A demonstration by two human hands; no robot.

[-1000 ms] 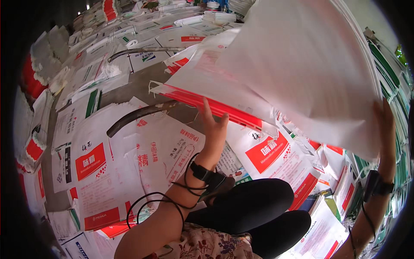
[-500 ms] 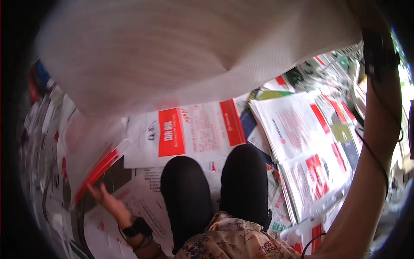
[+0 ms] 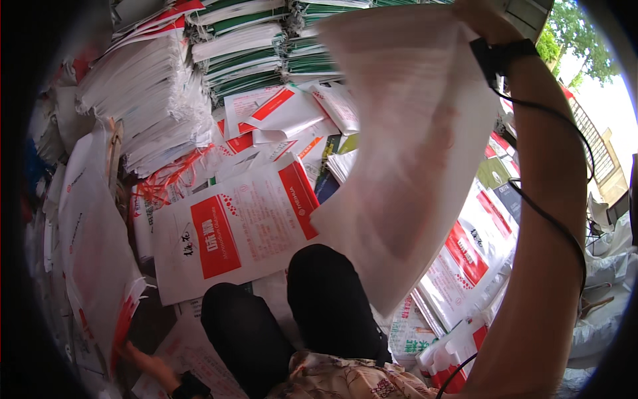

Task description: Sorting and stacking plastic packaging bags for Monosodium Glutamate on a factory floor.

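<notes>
I am holding my right hand (image 3: 485,16) high, its fingers pinching the top edge of a big white woven sack (image 3: 412,146), which is hanging down below them, blurred, in front of my arm. A black strap (image 3: 502,53) is sitting on that wrist with a cable running down the forearm. My left hand (image 3: 149,366) is lying low beside my left knee (image 3: 242,326), its fingers spread and resting on the printed sacks on the floor, just beside a white and red sack (image 3: 100,266) standing on its edge. Beyond my knees a white sack with a red panel (image 3: 232,229) is lying flat, and tied bundles of sacks (image 3: 153,86) are stacked farther off.
</notes>
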